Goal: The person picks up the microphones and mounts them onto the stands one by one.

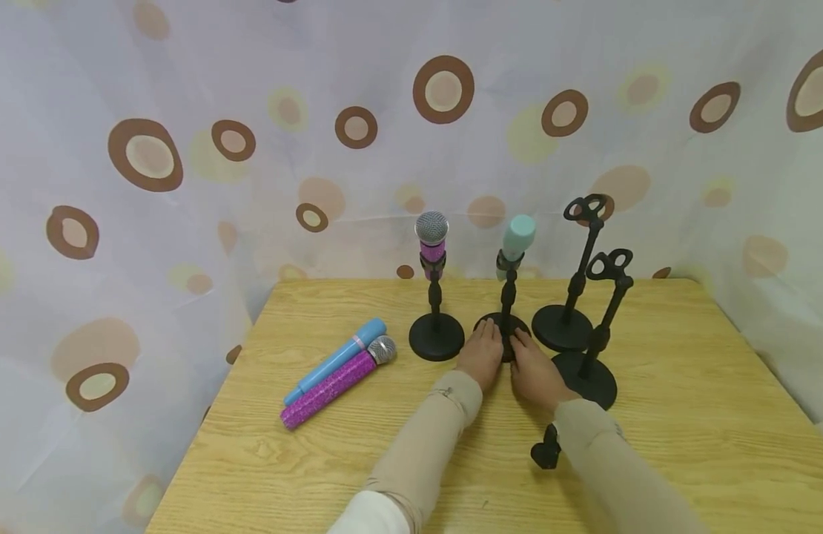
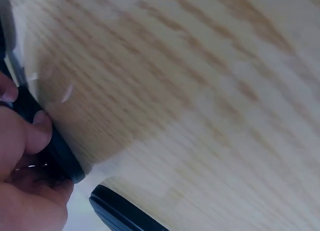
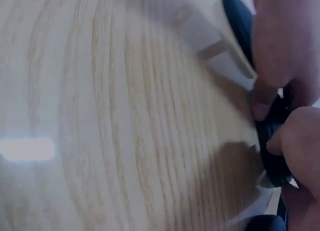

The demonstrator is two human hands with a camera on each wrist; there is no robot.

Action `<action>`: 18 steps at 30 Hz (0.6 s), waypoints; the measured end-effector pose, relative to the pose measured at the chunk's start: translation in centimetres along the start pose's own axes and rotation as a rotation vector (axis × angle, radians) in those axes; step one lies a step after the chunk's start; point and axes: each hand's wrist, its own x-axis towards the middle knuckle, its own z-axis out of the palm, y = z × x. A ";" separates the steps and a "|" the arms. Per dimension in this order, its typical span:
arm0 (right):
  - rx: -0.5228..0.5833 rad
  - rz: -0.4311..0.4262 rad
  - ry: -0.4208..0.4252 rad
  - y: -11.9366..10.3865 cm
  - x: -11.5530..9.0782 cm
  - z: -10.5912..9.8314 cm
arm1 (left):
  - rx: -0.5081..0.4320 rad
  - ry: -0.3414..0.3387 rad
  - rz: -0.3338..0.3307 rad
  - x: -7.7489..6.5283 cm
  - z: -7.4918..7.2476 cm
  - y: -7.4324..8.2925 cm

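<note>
Both left hand (image 1: 481, 352) and right hand (image 1: 540, 373) reach forward, fingers (image 2: 40, 133) seemingly gripping one round black stand base (image 1: 508, 348).

Beige sleeves (image 1: 421, 447) with apparently gathered cuffs (image 1: 461, 393) (a white section (image 1: 373, 514) on the left).

Between my left hand (image 1: 480, 357) and right hand (image 1: 537, 373), the round base (image 1: 507, 351) looked smooth and faintly shiny. The wood-grained counter (image 1: 285, 482) beneath them was glossy, throwing back light. Left of my left hand, the lying purple microphone (image 1: 331, 388) wore rough glitter below a metallic mesh head (image 1: 382, 349); the blue microphone (image 1: 333, 366) beside it looked like smooth plastic. My sleeves (image 1: 425, 445) were matt cloth.
</note>
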 end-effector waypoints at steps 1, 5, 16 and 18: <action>0.025 0.011 -0.007 0.1 -0.2 -0.1 | -0.040 -0.006 -0.007 0.0 0.0 -0.1; 0.117 0.014 0.013 0.5 -1.6 -0.2 | -0.174 0.010 -0.025 -0.4 0.0 -0.2; 0.249 -0.051 0.395 1.7 -8.6 -1.0 | -0.477 0.089 0.013 -2.8 -1.8 1.9; 0.254 -0.029 0.443 2.2 -9.7 -1.3 | -0.486 0.105 0.051 -3.0 -1.8 2.5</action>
